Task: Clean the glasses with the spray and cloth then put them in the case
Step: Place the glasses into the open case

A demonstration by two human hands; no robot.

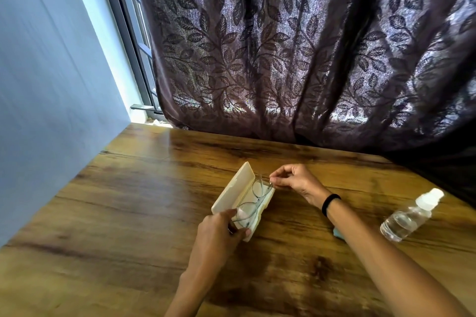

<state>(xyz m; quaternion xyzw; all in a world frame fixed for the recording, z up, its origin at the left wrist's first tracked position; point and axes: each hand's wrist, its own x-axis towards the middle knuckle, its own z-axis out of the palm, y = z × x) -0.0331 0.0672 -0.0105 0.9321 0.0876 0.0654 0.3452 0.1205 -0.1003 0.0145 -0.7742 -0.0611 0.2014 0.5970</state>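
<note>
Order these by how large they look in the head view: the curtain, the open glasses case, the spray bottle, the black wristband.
1. curtain, by far the largest.
2. open glasses case and spray bottle: they look about alike, so I do not rank them.
3. black wristband, the smallest.

- Your left grip [221,229] is nearest you, back of the hand up, fingers curled, thumb and fingertips pinching the near end of the glasses [257,198].
- Your right grip [296,183] is farther out, wrist bent inward, thumb and forefinger pinching the far end, the other fingers curled.
- Both forearms are bare and angle toward each other.
</note>
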